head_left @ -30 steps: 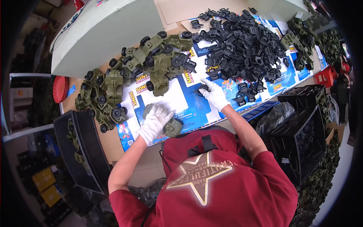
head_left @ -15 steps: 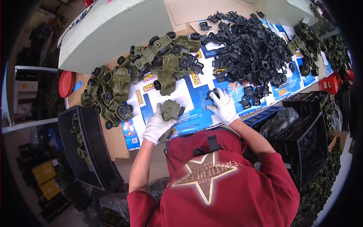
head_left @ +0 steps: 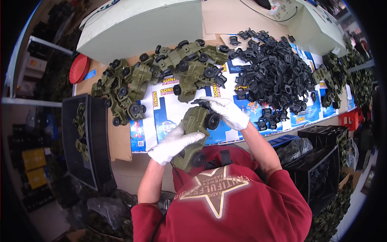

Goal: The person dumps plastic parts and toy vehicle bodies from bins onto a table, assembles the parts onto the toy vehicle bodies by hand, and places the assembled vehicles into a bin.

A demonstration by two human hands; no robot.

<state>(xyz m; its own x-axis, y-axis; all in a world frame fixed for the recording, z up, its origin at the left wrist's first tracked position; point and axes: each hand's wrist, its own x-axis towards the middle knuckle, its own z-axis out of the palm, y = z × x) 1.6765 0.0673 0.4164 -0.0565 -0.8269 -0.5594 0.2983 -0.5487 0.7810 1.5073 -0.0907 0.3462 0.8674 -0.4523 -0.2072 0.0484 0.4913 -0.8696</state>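
My white-gloved left hand (head_left: 176, 144) grips an olive-green toy vehicle (head_left: 192, 122) with black wheels, held tilted above the table's front edge. At the vehicle's far end, my gloved right hand (head_left: 225, 111) pinches a small black plastic part (head_left: 201, 103) against the body. The fingers hide much of that part, and whether it is seated cannot be told. Beyond my hands lies a row of similar green toy vehicles (head_left: 186, 76). A big heap of black plastic parts (head_left: 272, 72) covers the table to the right, with a smaller cluster (head_left: 271, 117) nearer me.
Printed blue-and-white sheets (head_left: 161, 121) lie over cardboard on the table. A black crate (head_left: 96, 141) with green pieces stands at the left, and another black crate (head_left: 314, 173) at the right. A red round basket (head_left: 79, 68) sits at the far left; pale boxy housings (head_left: 141, 32) line the back.
My left hand has lifted and turned the toy vehicle, showing its wheels. My right hand has moved left from near the black parts, bringing one to the vehicle. The view has shifted slightly.
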